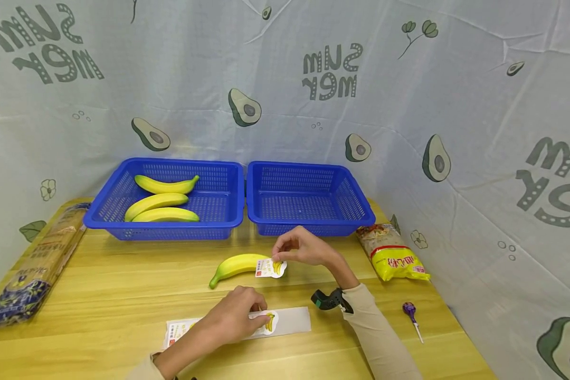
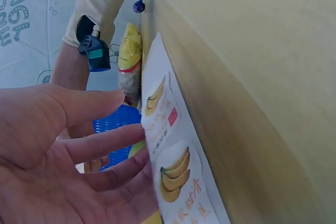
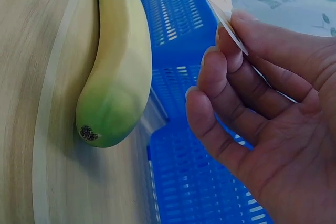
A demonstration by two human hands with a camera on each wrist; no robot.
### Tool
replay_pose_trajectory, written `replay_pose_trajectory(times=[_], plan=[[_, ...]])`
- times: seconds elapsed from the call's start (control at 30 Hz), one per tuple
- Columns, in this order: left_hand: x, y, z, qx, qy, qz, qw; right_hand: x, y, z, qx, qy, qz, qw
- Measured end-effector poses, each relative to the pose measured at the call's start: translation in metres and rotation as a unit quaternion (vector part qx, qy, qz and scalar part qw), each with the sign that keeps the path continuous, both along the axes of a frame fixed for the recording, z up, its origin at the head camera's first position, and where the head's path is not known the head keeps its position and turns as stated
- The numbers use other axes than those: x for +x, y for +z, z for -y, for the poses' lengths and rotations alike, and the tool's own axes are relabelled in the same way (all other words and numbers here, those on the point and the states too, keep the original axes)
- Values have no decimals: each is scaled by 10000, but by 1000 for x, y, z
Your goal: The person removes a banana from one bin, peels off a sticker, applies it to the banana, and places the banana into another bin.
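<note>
One sticker (image 1: 264,268) is pinched in R hand (image 1: 307,248), near the banana (image 1: 239,264), which lies on the table (image 1: 104,285) in front of two baskets (image 1: 163,225). Via remote feed I see L hand (image 1: 231,316), relaxed w/ digits apart, touching the strip (image 1: 295,319).

A white sticker (image 1: 265,268), printed with yellow bananas and a small red block, is pinched at its edge by the right hand (image 1: 306,248), raised apart from the banana (image 1: 237,265) and overlapping its right end in the head view. The banana, yellow with green ends, lies curved, its stem end toward the lower left. Nearer the person, a white backing strip (image 1: 295,319) runs crosswise, bare at its right end, bearing two similar stickers (image 1: 269,322), partly hidden by the left hand (image 1: 233,314).
</note>
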State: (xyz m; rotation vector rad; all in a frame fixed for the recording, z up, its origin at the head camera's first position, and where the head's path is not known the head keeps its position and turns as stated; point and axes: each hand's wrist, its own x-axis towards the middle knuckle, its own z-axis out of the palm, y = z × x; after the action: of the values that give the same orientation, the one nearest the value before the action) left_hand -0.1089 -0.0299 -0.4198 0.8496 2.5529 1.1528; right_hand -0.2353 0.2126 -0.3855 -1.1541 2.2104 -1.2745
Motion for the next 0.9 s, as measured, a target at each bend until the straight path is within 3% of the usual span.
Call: replay_pose_trajectory(times=[0.2, 0.47, 0.6, 0.7, 0.8, 0.9], plan=[[4, 2, -1, -243, 114, -209, 9994, 0, -2, 1, -27, 13, -18, 10000], [3, 10, 0, -80, 346, -479, 9982, 0, -3, 4, -111, -11, 70, 9999], [-1, 22, 6, 287, 721, -872, 9932, 0, -4, 5, -180, -46, 102, 9998], [-7, 29, 12, 403, 1189, -1186, 9850, 0, -5, 7, -220, -87, 87, 9997], [-14, 32, 17, 491, 1672, -1259, 9766, 0, -5, 8, -231, -128, 96, 9996], [-21, 31, 21, 630, 1945, -1136, 9723, 1, -5, 11, -231, -130, 136, 9996]])
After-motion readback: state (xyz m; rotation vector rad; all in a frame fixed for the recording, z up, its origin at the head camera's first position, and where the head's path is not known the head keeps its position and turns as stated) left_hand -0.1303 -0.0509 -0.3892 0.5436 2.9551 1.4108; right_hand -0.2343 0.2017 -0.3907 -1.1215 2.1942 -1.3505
